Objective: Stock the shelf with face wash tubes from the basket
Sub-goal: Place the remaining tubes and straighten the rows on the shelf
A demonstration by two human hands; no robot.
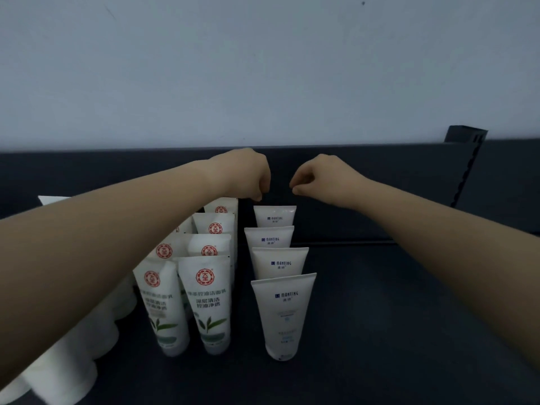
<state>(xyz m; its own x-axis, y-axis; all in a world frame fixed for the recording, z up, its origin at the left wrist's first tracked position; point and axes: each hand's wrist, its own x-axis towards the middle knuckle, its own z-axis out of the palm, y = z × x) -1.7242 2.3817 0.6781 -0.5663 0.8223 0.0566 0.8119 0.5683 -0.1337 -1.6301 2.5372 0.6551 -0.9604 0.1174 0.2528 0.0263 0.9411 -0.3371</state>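
Fingers (pixel 298 190) clenched, left hand (pixel 248 173), right hand (pixel 321 176), above rear tube (pixel 274 215); green-leaf tubes (pixel 206 299) alongside

Four white MANTING tubes (pixel 283 312) stand upright in single file from the front of the dark shelf (pixel 394 311) to its back, with rows of red-emblem tubes (pixel 209 299) just left of them. Near the shelf's rear edge, the left hand (pixel 248 175) and the right hand (pixel 320 178) hover slightly apart above the rearmost MANTING tube, fingers curled, holding nothing.

A pale grey-blue wall (pixel 263 68) stands behind, in dim, even light.
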